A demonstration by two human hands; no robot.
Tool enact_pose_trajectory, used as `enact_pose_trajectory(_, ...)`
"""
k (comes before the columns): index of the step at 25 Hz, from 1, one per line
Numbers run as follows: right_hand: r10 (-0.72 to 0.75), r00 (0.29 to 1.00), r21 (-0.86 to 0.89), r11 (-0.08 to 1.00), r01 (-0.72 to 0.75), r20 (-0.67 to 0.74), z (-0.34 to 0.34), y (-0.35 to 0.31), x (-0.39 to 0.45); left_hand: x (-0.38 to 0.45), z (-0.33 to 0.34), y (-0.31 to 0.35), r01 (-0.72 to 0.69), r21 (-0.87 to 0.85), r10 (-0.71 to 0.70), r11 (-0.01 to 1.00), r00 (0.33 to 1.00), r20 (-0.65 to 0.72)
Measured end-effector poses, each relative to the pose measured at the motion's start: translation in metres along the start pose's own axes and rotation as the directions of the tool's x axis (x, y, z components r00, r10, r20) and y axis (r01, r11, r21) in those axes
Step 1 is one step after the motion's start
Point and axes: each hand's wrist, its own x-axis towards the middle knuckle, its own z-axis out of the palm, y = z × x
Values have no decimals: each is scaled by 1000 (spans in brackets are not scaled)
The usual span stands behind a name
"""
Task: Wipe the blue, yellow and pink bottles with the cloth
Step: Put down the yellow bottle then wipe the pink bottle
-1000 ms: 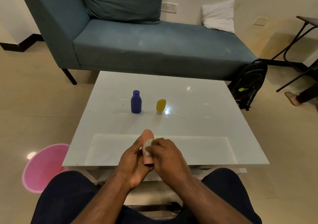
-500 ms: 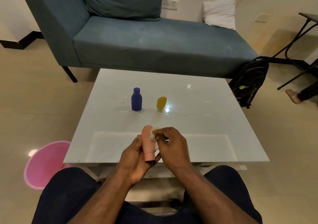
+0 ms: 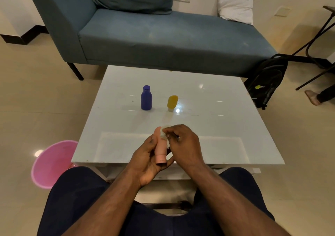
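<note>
My left hand (image 3: pixel 146 156) grips the pink bottle (image 3: pixel 160 149) above the near edge of the white table (image 3: pixel 217 127), cap end pointing toward me. My right hand (image 3: pixel 183 143) pinches a small white cloth (image 3: pixel 164 134) against the bottle's far end. A blue bottle (image 3: pixel 146 98) stands upright at mid-table. Just to its right stands a yellow bottle (image 3: pixel 172 101), cap end down.
A pink bucket (image 3: pixel 52 163) sits on the floor left of the table. A blue sofa (image 3: pixel 163 36) stands behind the table. A black backpack (image 3: pixel 266 80) leans at the right, and another person's foot (image 3: pixel 311 98) shows at the far right.
My right hand has slid the cloth from the bottle's middle up to its far end. The left hand keeps its hold on the bottle.
</note>
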Motion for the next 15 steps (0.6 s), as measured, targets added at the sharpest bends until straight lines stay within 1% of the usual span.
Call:
enact_pose_trajectory(5, -36, 998, -42, 998, 39, 51, 4, 3, -25, 4, -6, 2, 12, -26, -13, 1000, 999, -31)
enact_pose_trajectory(7, -20, 999, -25, 999, 21, 35, 2, 4, -22, 2, -6, 0, 2, 12, -2, 1000, 1000, -12)
enact_pose_trajectory(10, 2, 1000, -53, 999, -3, -10, -3, -3, 0, -3, 2, -1, -66, 180, 60, 981, 997, 43)
enact_pose_trajectory(13, -53, 995, -191, 979, 69, 88, -4, -10, 9, -5, 5, -1, -126, 329, 124, 936, 992, 29)
enact_pose_trajectory(15, -88, 987, -244, 963, 118, 131, -3, -9, 7, -5, 4, -3, -158, 435, 165, 887, 986, 21)
